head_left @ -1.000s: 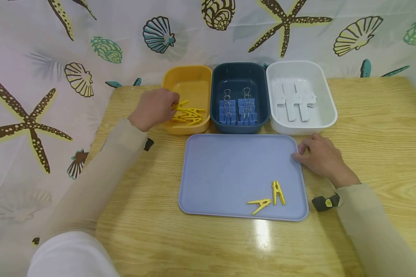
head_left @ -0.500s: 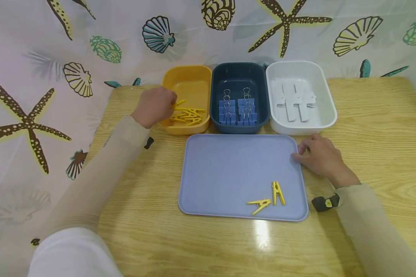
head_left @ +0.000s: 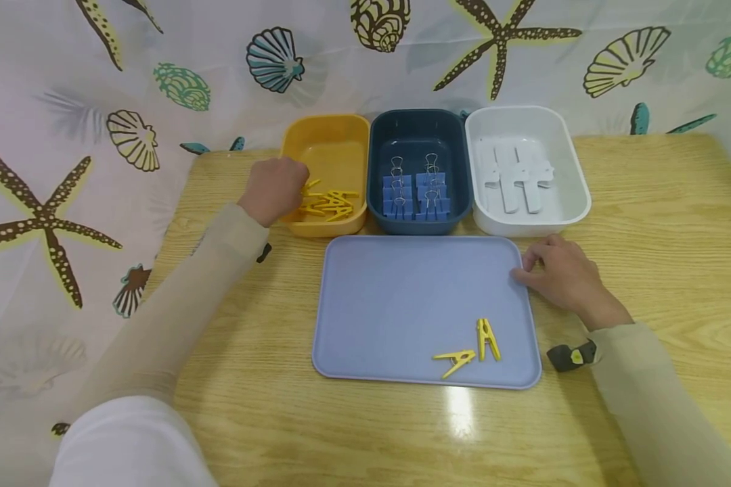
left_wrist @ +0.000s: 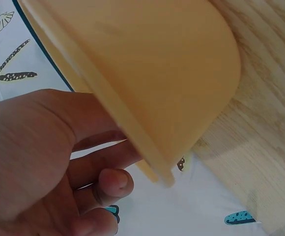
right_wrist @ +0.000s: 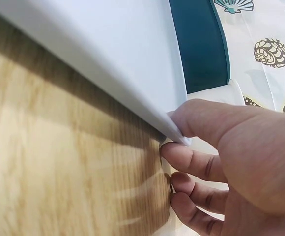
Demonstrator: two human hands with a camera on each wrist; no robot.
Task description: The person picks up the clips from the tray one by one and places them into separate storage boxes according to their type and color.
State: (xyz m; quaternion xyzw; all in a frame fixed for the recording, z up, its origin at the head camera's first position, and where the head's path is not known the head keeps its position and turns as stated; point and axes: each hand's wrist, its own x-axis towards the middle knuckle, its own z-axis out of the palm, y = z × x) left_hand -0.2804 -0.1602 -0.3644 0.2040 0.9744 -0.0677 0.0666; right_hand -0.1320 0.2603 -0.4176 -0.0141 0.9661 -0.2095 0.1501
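My left hand (head_left: 275,189) reaches over the near left side of the yellow bin (head_left: 338,135). Its fingertips are hidden by the hand in the head view and by the bin wall in the left wrist view. A yellow clothespin (head_left: 313,183) sticks out from under those fingers, beside a small pile of clothespins (head_left: 335,199). My right hand (head_left: 562,274) pinches the right rim of the light blue tray (head_left: 402,291), thumb on top, other fingers curled at its outer side. Two yellow clothespins lie on the tray, one upright in view (head_left: 487,339), one sideways (head_left: 457,360).
A dark blue bin (head_left: 419,125) with several blue binder clips (head_left: 414,196) stands beside the yellow one. Right of it is a white bin (head_left: 575,203) holding white clips (head_left: 520,179). A patterned cloth (head_left: 341,61) hangs behind the wooden table (head_left: 658,237).
My left hand has shifted slightly left and down, and the clothespin at its fingers has moved left with it. The right hand and tray stay in place.
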